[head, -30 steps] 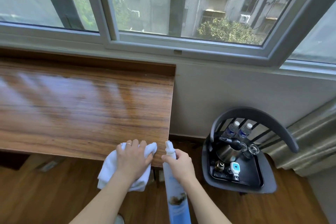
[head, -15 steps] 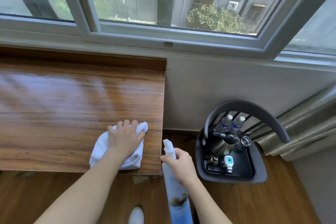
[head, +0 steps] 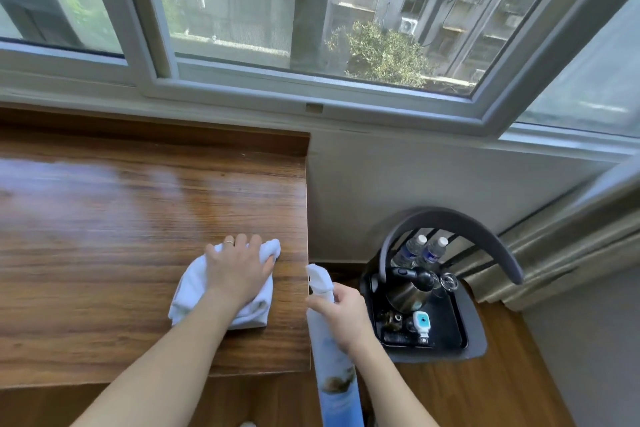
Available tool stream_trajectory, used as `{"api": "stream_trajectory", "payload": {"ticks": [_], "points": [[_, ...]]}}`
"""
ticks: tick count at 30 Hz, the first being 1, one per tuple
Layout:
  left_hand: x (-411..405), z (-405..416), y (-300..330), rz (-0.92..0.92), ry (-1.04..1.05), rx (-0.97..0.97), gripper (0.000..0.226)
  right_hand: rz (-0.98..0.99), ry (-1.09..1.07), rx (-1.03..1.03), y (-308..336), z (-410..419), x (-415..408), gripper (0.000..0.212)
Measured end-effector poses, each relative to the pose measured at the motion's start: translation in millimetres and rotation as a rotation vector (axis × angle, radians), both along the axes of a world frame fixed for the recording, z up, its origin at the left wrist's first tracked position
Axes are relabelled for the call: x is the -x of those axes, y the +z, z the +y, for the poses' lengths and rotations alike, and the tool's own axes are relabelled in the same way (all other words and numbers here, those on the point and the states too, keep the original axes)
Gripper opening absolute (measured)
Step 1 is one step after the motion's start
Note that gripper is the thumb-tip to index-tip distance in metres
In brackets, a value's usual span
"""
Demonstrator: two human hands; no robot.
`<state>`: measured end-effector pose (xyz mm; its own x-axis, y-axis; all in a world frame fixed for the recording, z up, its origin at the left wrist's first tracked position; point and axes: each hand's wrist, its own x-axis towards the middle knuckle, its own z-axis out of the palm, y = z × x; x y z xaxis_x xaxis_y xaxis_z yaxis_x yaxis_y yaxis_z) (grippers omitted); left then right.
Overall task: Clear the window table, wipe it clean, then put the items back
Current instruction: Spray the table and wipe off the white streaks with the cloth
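Left hand (head: 239, 270), fingers flat, has pushed cloth (head: 194, 291) farther onto table (head: 104, 218); right hand (head: 346, 315) grips spray bottle (head: 332, 357). Wiping continues.

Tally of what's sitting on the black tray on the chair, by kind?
Water bottles: 2
Kettle: 1
Clear glasses: 1 seen for sure
White and blue gadget: 1
Small dark items at the tray's front left: too unclear to count
Total: 5 countable
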<state>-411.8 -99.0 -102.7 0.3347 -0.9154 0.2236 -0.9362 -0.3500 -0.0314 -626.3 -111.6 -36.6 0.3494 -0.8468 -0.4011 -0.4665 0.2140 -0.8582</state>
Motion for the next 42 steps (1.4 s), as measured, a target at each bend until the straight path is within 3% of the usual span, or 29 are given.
{"api": "stream_trajectory", "payload": {"ticks": [6,24,29,33,42], "points": [[0,1,3,0.037,-0.002,-0.029,0.052,-0.108,-0.003,0.046,17,-9,-17,0.028],[-1,-15,-1,0.016,-0.004,0.017,0.04,-0.032,0.01,0.071,1,-67,-33,0.025],[-3,-44,-1,0.002,-0.007,0.026,0.04,0.018,0.063,0.071,-3,-85,-41,0.026],[-9,-79,-1,0.012,0.028,0.019,0.043,0.033,0.106,0.068,-7,-99,-39,0.01],[-25,-141,-4,-0.015,0.134,-0.005,0.037,0.019,0.149,0.055,-1,-121,-31,0.01]]}}
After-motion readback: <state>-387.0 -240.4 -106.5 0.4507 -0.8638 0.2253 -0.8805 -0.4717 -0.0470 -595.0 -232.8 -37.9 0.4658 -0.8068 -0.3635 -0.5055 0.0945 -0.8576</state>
